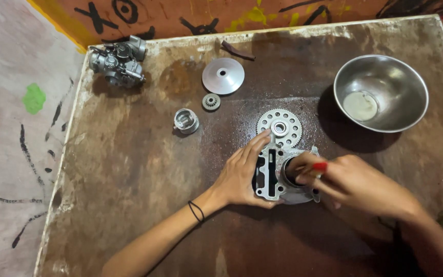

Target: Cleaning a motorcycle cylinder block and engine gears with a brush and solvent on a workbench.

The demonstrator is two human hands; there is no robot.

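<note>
Meanwhile, the left hand (242, 177) is pressing flat, fingers spread, on the grey cast-metal engine cylinder block (275, 177), as the right hand (357, 182), closed on a red-handled tool (318, 166), is reaching leftward into its bore.

A grey cast-metal engine cylinder block (278, 174) is laid flat, bore upward, at centre. A red-handled tool (318, 166) is pointed into the bore from 3 o'clock.

Two hands (242, 177) (357, 184), two gears (279, 127) (211, 101), one bowl (380, 92), one disc (223, 75), one piston (186, 121), one carburetor (118, 61), one engine block (278, 177).
</note>
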